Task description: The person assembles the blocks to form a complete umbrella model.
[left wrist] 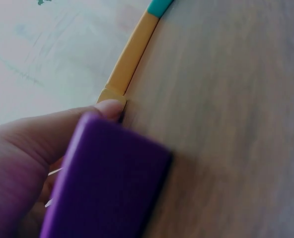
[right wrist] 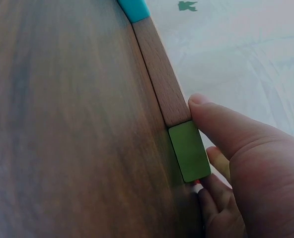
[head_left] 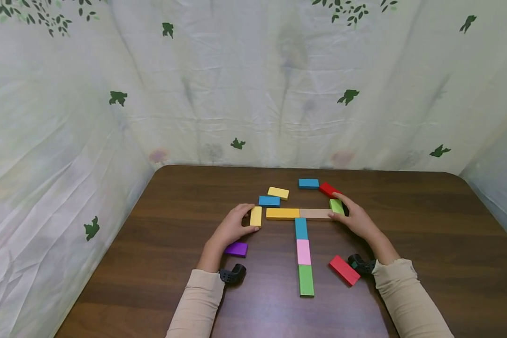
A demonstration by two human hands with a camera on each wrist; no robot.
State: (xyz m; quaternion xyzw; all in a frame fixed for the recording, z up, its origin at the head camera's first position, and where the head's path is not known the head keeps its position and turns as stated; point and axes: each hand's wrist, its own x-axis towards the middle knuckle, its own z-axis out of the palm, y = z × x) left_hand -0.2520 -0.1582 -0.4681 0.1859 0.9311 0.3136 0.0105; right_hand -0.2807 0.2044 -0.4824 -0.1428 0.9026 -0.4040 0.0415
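Observation:
My left hand (head_left: 232,226) grips a yellow block (head_left: 256,217) by its two ends, thumb at the near end. That block stands crosswise just left of a yellow-orange block (head_left: 282,214) in a row. At the row's other end, my right hand (head_left: 357,219) pinches a green block (right wrist: 189,151), which lies against the plain wooden block (right wrist: 162,72). The right thumb (right wrist: 211,116) lies by the seam between those two. From the row's middle, a blue block (head_left: 301,228), a pink block (head_left: 303,252) and another green block (head_left: 306,280) run toward me.
A purple block (head_left: 236,249) lies beside my left wrist, and a red block (head_left: 344,271) near the right one. Behind the row are two blue blocks (head_left: 269,202), a pale yellow block (head_left: 278,193) and another red block (head_left: 328,189). A patterned white cloth (head_left: 253,94) hangs behind the table.

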